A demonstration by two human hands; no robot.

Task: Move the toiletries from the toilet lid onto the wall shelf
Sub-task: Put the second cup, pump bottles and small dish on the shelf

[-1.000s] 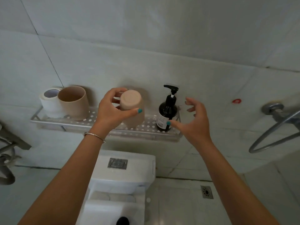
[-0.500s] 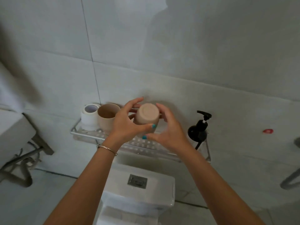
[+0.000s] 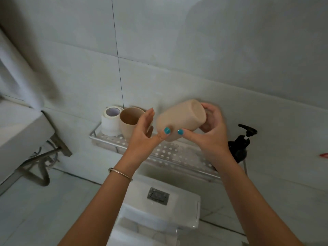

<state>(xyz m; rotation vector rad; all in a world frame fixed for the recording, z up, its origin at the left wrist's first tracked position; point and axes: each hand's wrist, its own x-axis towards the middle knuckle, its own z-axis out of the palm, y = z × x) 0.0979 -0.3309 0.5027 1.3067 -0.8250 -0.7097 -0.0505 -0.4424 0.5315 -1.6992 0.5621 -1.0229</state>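
A beige cup hangs tilted on its side above the perforated metal wall shelf, base up and to the right. My right hand grips its base end. My left hand holds its mouth end, thumb under the cup and fingers stretched beside it. A second beige cup stands upright at the shelf's left, next to a white toilet roll. A black pump bottle stands at the shelf's right end, partly hidden by my right wrist.
The white toilet tank with its flush button sits directly below the shelf. A sink with drain pipes under it juts out at the left. Tiled wall lies behind, with a small red mark at the far right.
My right hand came over from near the pump bottle and took the cup's base. The cup went from base-up in my left hand to tilted sideways between both hands. The view shifted left.
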